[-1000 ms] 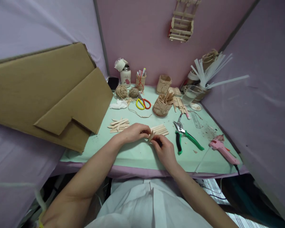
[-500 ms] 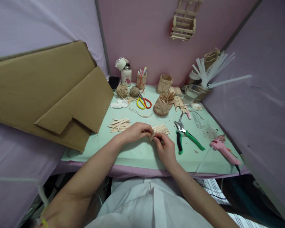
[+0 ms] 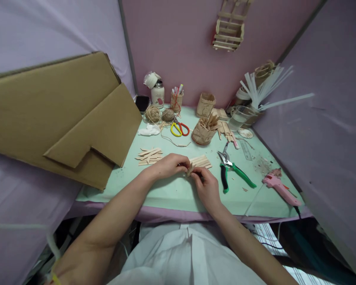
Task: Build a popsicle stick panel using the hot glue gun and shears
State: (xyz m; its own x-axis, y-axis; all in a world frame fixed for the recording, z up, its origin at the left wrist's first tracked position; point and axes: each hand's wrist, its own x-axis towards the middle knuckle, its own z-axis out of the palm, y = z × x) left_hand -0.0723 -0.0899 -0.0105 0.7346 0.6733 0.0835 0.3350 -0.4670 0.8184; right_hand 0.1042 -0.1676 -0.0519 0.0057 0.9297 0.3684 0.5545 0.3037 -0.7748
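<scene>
Small wooden pieces (image 3: 190,169) with pointed ends are pinched between my two hands, just above the tabletop. My left hand (image 3: 172,165) grips them from the left with thumb and fingers closed. From the right, my right hand (image 3: 206,183) closes its fingertips on the same pieces; my fingers hide part of them. Right behind my hands lies a row of flat wooden strips (image 3: 202,161). To the left of my left hand is a loose pile of cut wooden sticks (image 3: 149,155). Green-handled pruning shears (image 3: 231,165) lie with blades apart to the right of my right hand.
A pink glue gun (image 3: 281,190) lies at the right edge. Behind are a pot of wooden sticks (image 3: 203,132), scissors (image 3: 180,129), twine balls (image 3: 153,113) and a clear cup (image 3: 239,118). A big cardboard sheet (image 3: 62,114) leans at the left.
The wooden pieces have turned slightly between my fingertips and stand a little more upright. Both hands stay in nearly the same place.
</scene>
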